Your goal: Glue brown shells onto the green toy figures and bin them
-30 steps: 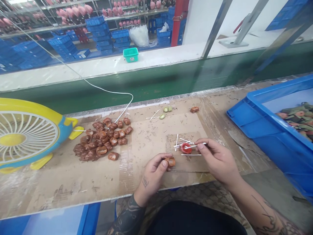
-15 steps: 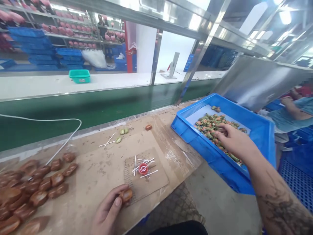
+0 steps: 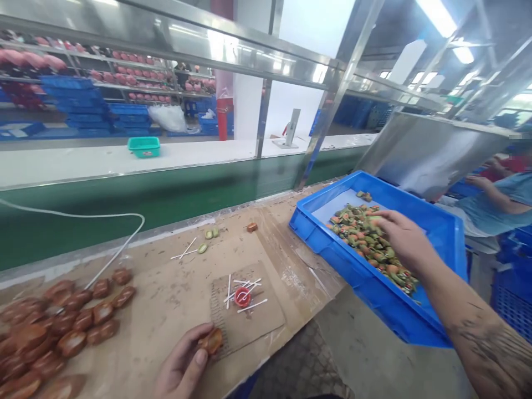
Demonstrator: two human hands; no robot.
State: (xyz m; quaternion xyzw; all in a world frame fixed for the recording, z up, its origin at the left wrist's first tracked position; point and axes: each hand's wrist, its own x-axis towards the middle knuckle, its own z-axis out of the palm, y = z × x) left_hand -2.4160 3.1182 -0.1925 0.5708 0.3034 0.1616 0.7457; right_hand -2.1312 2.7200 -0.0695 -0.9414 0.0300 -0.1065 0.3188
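Observation:
Between the thumb and fingers of my left hand [image 3: 187,360] is a brown hollow piece [image 3: 213,341], held just over the table's front edge. My right hand [image 3: 403,235] reaches over the blue crate [image 3: 328,244], its fingertips pinched on a small green piece [image 3: 374,220]. Below it lies a heap of green and orange pieces [image 3: 357,233]. A red cup [image 3: 242,297] with white cotton swabs on and around it sits on a cardboard square [image 3: 266,321] right of my left hand.
Many brown pieces [image 3: 72,342] lie at the left, beside a white cable [image 3: 120,249]. Green shells [image 3: 202,247], crossed swabs [image 3: 184,250] and a brown bit [image 3: 252,227] are farther back. A teal basket [image 3: 144,147] stands beyond; a person in blue [image 3: 494,205] is at the right.
My right hand has lifted slightly from the heap, with a green piece now visible at its fingertips. My left hand keeps its brown piece, tilted a little. The camera view has shifted.

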